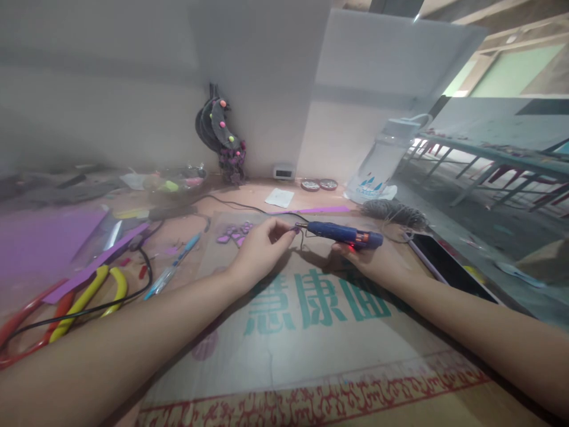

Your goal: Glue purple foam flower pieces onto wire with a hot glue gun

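Observation:
My right hand is wrapped round the handle of a blue hot glue gun, with a red light glowing near the fingers. The gun's nozzle points left, at a small purple piece pinched between the thumb and finger of my left hand. Nozzle and piece meet or nearly meet; I cannot tell which. A thin dark strand hangs beneath the piece. Just beyond my left hand lie several small purple cut-out pieces. Both hands are above a printed plastic sack spread on the table.
Scissors with red handles, yellow-handled pliers and a blue pen lie left. Purple sheets are behind them. A phone, grey yarn and a water bottle stand or lie right. A grey crescent ornament leans at the back.

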`<state>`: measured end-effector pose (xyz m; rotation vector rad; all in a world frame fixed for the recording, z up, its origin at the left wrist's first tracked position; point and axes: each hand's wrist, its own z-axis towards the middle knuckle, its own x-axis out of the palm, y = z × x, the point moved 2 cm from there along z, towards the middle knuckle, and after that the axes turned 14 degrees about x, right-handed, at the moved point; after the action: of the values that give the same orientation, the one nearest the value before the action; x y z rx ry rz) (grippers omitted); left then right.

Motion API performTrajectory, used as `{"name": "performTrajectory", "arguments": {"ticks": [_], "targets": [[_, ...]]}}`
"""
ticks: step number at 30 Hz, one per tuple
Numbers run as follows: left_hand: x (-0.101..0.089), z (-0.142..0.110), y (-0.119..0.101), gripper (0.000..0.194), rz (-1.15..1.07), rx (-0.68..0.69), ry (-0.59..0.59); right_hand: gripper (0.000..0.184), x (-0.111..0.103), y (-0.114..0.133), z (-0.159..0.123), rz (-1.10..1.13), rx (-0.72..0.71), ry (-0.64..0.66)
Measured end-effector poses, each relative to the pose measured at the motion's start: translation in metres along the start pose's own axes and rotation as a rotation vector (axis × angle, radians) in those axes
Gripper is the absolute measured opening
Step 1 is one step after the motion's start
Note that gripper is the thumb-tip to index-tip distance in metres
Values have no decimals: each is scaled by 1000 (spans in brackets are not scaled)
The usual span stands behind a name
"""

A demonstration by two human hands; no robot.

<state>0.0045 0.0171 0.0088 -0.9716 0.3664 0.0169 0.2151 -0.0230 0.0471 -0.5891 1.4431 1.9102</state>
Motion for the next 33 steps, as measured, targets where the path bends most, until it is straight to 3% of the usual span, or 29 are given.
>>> {"name": "performTrajectory", "arguments": {"ticks": [26,33], "targets": [[0,0,1,14,5,11,1,32,-1,-6,-1,-123,75,-42],[-1,0,2,15,-15,22,-12,33,-1,-6,1,-65,65,-51]]}}
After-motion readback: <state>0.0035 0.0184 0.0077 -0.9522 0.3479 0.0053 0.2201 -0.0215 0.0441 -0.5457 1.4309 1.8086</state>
